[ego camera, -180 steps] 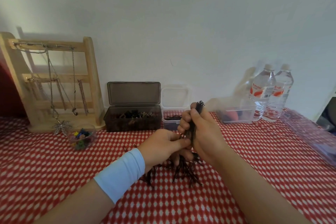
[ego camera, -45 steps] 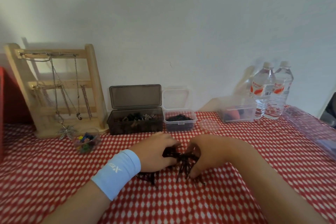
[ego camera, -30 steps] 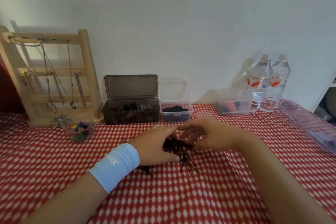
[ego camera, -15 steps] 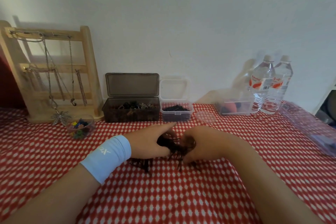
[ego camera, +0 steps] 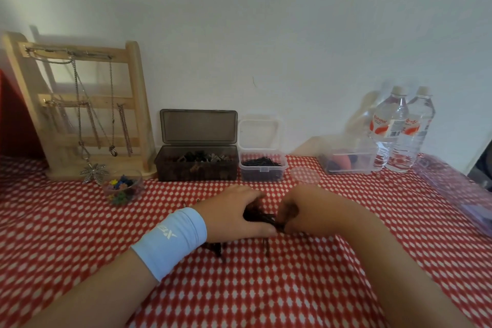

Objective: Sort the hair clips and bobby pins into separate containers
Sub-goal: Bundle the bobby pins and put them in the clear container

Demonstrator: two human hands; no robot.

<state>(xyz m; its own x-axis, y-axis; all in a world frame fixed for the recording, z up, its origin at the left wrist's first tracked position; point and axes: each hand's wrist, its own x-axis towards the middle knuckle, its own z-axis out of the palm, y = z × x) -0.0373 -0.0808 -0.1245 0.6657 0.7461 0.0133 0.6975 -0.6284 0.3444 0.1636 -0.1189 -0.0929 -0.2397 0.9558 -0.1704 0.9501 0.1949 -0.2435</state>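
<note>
Bobby pins (ego camera: 259,217) lie in a dark heap on the red cloth (ego camera: 266,287), right between my hands. My left hand (ego camera: 231,214) and right hand (ego camera: 303,212) both curl round the heap. The small clear box (ego camera: 263,172) sits straight ahead, past my fingers. I think I must lift and go forward. The brown box (ego camera: 197,168) is ahead, to the left.

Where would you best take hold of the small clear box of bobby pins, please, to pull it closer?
Probably the clear box by its front wall, pinched from above on the near side: its lid stands open behind, and the dark clip box crowds its left.
</note>
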